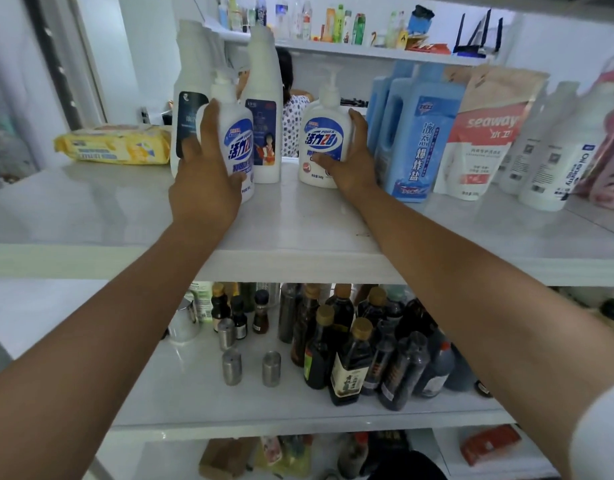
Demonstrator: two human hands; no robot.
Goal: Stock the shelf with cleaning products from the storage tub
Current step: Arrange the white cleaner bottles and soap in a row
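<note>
Two white pump bottles with blue oval labels are on the white shelf [298, 230]. My left hand [205, 178] grips the left pump bottle [238, 133] from its left side, and its base is on or just above the shelf. My right hand [350, 157] wraps the right pump bottle [324, 140] from its right side as it stands upright on the shelf. Behind the left bottle stand two tall white bottles [264, 109]. The storage tub is out of view.
A yellow pack [115, 145] lies at the shelf's left. Blue detergent bottles [420, 140], a seaway refill pouch [482, 133] and white bottles [555, 157] fill the right. Dark sauce bottles [361, 344] and metal shakers [232, 367] stand on the shelf below. A person [291, 105] is visible beyond the shelf.
</note>
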